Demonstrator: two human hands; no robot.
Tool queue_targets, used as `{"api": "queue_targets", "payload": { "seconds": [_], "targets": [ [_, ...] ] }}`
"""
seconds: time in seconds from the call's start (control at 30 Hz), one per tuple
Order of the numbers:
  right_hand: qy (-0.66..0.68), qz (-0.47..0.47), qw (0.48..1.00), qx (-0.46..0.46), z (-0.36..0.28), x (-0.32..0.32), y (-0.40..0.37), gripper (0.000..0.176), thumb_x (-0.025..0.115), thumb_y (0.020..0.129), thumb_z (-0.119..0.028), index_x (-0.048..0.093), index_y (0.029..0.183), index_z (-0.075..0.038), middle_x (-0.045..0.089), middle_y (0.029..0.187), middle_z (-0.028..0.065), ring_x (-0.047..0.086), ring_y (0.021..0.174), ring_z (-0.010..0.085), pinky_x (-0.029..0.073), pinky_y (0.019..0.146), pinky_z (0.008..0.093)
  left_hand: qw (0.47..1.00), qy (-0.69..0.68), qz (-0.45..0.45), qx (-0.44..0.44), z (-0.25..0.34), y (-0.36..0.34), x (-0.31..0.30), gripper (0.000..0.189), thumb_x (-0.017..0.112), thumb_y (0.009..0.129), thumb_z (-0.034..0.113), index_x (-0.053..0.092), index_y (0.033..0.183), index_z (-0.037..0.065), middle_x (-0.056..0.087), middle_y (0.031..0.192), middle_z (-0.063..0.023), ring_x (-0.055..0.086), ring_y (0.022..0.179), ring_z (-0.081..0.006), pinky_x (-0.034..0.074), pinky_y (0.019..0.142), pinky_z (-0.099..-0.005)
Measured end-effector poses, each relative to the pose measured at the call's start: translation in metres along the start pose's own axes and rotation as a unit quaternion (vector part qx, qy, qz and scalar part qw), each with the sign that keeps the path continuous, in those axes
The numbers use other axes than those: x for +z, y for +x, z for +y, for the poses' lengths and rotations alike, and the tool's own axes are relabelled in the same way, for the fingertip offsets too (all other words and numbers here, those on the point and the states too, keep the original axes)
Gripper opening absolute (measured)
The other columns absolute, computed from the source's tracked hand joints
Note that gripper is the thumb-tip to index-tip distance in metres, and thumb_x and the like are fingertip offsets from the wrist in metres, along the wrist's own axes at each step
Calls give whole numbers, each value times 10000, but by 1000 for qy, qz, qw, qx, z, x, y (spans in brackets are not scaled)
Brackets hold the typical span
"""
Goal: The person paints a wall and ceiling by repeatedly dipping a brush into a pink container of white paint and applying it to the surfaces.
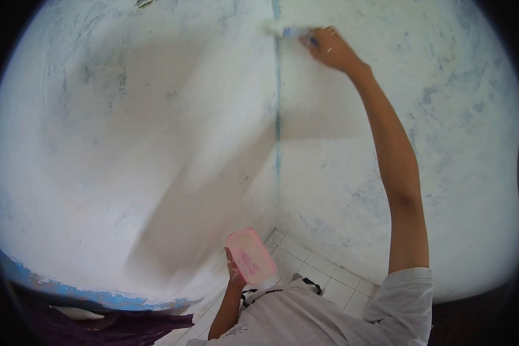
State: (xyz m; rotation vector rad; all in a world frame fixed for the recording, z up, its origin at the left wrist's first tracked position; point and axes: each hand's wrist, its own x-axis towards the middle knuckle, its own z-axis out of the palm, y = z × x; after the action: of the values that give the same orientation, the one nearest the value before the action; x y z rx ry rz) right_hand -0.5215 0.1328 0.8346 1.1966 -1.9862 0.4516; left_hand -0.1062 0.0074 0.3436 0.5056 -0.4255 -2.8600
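Note:
High up at the wall corner, my right hand [330,49] is closed around the handle of a paintbrush [291,32]. The brush's pale bristle end is blurred and lies against or very near the left wall beside the corner line [278,109], where a blue strip shows. Low down, my left hand [234,270] grips the side of a pink plastic tub [251,255]. White paint-like stuff coats the inside of the tub, with pink showing through in places. Part of my left hand is hidden behind the tub.
White, patchy walls meet at the corner: the left wall [98,190] and the right wall [461,190]. Blue flaking paint [69,291] runs along the left wall's lower edge. Below are white floor tiles [337,291] and a dark purple cloth [127,327].

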Motion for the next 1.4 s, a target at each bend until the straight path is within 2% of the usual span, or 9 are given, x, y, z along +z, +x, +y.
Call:
{"api": "queue_targets", "payload": {
  "seconds": [0.1,0.27,0.4,0.53,0.9,1.03,1.1,1.3,1.4],
  "targets": [
    [57,-2,992,113,-15,-12,0,314,574,958,-317,655,977,-15,669,860,201,631,817,376,508,841,474,1000,-10,-6,9,-2,-2,0,770,535,865,722,524,1360,133,621,1252,-76,602,1124,-292,517,929,-517],
    [40,28,996,77,-31,182,-151,390,597,939,-345,659,1098,6,674,824,188,645,767,361,538,729,467,999,4,0,33,-2,-10,-1,784,520,871,727,502,1376,126,606,1259,-82,582,1141,-288,499,952,-509],
    [56,-184,973,125,-61,210,-246,336,607,923,-340,668,1031,-28,681,836,185,662,776,352,545,728,464,998,28,20,45,-2,-15,9,819,515,859,752,490,1372,114,583,1264,-87,558,1155,-286,485,965,-492],
    [51,-371,925,-68,-35,209,-246,210,561,928,-269,657,970,-86,679,926,203,653,911,373,536,795,489,999,23,11,21,0,-8,-7,815,521,853,755,497,1363,119,585,1249,-83,559,1144,-284,492,949,-488],
    [-14,149,988,36,-16,43,-52,272,584,966,-271,658,984,-10,658,773,193,637,765,356,524,701,458,999,-18,2,46,-20,-14,-14,736,508,892,709,530,1346,130,622,1247,-66,613,1103,-272,534,906,-491],
    [62,-21,988,143,-58,182,-164,297,575,962,-329,648,985,-42,663,807,185,645,760,350,522,689,471,996,5,48,70,-27,-23,-3,781,520,876,726,512,1343,100,607,1215,-74,588,1089,-270,519,907,-469],
    [90,64,990,89,-84,250,-257,315,579,960,-325,661,960,-21,634,685,174,617,598,352,511,565,456,996,-14,43,76,-32,-25,-14,772,509,888,719,505,1357,106,602,1236,-70,585,1108,-270,517,922,-467],
    [142,-399,901,93,-111,285,-393,216,521,970,-257,648,969,-81,664,879,167,660,786,328,511,678,500,994,-8,35,105,-39,-35,0,759,469,910,709,476,1401,129,604,1270,-71,602,1130,-269,531,930,-485],
    [325,-312,892,34,-78,287,-372,246,503,979,-250,673,958,-74,637,935,192,602,872,342,473,796,495,987,12,45,155,-46,-27,-33,745,469,915,701,479,1394,130,603,1266,-70,598,1131,-269,526,937,-478]
  ]
}}
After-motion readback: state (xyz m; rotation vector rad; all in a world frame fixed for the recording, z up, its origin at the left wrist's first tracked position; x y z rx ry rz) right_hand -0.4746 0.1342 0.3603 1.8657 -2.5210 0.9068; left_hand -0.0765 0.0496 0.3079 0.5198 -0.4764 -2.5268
